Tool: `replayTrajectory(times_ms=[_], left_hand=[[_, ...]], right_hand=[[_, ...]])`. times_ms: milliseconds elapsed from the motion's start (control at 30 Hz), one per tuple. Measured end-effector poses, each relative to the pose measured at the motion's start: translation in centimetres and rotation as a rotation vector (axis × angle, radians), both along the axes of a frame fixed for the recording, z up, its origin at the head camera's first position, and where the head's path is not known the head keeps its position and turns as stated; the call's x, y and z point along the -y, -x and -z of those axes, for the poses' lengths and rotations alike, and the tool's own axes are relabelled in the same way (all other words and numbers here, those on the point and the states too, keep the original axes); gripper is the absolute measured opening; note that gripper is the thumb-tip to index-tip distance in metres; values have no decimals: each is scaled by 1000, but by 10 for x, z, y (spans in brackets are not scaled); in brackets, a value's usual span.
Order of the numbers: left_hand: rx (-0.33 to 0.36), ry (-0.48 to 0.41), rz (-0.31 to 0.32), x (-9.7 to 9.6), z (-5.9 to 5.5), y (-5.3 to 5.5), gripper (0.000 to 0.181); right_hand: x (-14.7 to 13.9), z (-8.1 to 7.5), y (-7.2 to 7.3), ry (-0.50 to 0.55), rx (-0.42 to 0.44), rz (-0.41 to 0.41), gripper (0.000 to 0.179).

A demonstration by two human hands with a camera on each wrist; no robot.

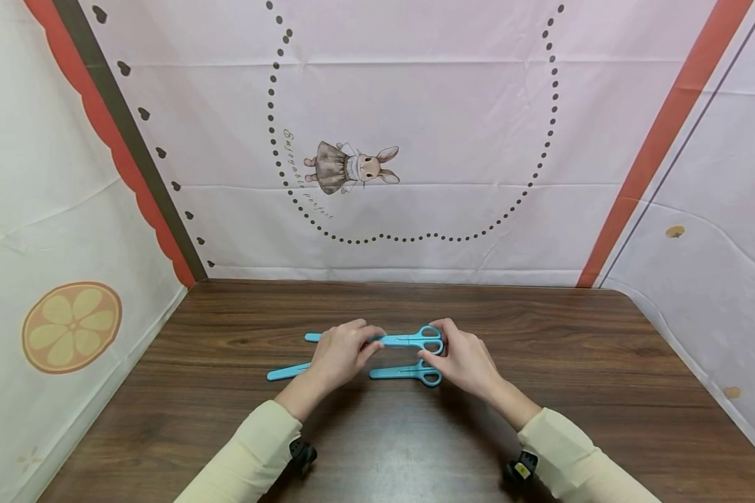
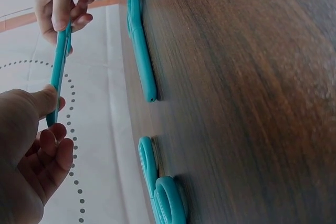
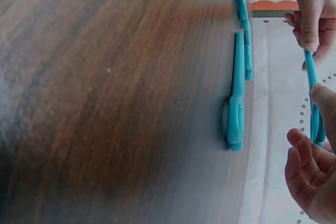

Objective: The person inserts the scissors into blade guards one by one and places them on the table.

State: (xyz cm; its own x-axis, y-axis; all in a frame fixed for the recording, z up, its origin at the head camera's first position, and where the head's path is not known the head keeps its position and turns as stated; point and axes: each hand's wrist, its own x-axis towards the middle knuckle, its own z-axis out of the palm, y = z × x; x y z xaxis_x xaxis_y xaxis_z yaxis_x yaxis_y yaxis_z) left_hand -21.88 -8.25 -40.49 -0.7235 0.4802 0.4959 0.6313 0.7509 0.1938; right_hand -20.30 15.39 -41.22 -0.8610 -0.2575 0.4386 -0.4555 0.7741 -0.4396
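Both hands hold one pair of light-blue scissors point(image 1: 401, 341) raised over the wooden table. My left hand point(image 1: 342, 353) pinches the blade end between thumb and fingers. At the other end, my right hand point(image 1: 468, 358) grips the finger loops. In the left wrist view these scissors point(image 2: 59, 69) stand apart from the tabletop. Another blue pair of scissors point(image 1: 396, 373) lies just in front, its loops beside my right thumb. To the left, a blue blade point(image 1: 287, 372) and a second blue tip point(image 1: 312, 337) stick out from behind my left hand, which hides the rest.
The brown wooden table point(image 1: 415, 440) reaches back to a printed white cloth point(image 1: 465, 140) hanging behind it. More cloth hangs along the left and right edges. A black wrist device point(image 1: 302, 455) is on the left sleeve, another point(image 1: 521, 469) on the right.
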Motion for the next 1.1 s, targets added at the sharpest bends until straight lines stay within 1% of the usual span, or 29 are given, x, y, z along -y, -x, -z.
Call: replayTrajectory(times_ms=[133,400,733,933,1100], left_hand=[[3,-8,-1,0,0,0,17],[34,-7,6,1,-1,-1,17],[68,19,0,2,-3,0,18],[84,16,-6,1,0,3,17],[119,27,-9,0,2,7,18]], right_hand=[[0,0,0,1,14,4,47],[-2,0,1,-12,55,6,49],[-8,0,3,-19,89,-53,51],[-13,0,5,-37,110,-97,55],[-16,1,7,-38,104,-133,55]])
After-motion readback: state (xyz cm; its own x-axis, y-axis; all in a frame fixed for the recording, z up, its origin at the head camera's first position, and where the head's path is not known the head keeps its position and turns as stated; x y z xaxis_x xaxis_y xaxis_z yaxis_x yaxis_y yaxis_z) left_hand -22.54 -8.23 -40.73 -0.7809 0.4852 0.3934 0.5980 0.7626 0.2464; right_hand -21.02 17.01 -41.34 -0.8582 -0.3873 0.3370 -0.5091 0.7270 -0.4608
